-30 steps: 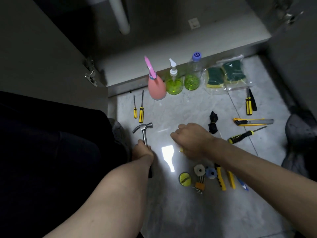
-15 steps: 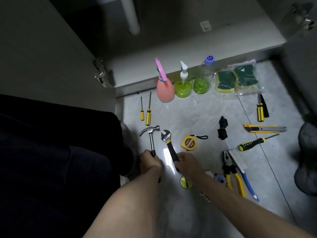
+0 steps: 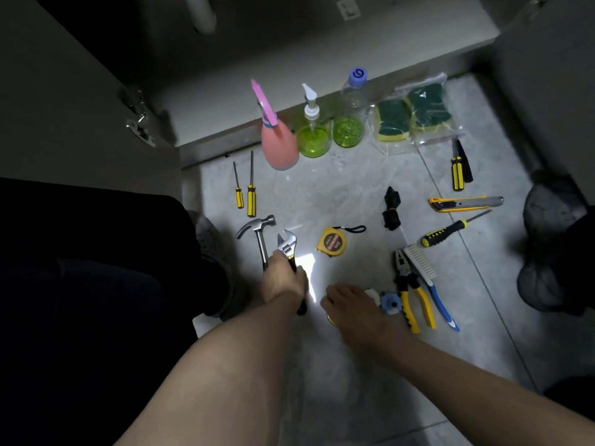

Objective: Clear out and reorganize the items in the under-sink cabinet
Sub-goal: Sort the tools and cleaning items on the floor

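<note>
1. Our left hand [image 3: 283, 278] lay over the handles of the hammer [image 3: 257, 231] & wrench [image 3: 286, 244], fingers curled on them; both heads poked out side by side on the floor [image 3: 338, 188].
2. Our right hand [image 3: 351, 304] rested palm-down over sth small & yellow by the blue part [image 3: 390, 303]; couldn't tell if it gripped.
3. Tape [image 3: 331, 242] lay just right of the wrench.
4. Pliers [image 3: 410, 294] & brush [image 3: 425, 275] touched, right of the right hand.
5. Pink sprayer [image 3: 278, 143], pump bottle [image 3: 312, 136], clear bottle [image 3: 349, 120] & bagged sponges [image 3: 412, 115] stood in a row along the cabinet [image 3: 322, 66] edge.
6. Two screwdrivers [image 3: 246, 194] lay in front of the sprayer; knife [image 3: 463, 203] & black-yellow driver [image 3: 447, 232] at far right.
</note>
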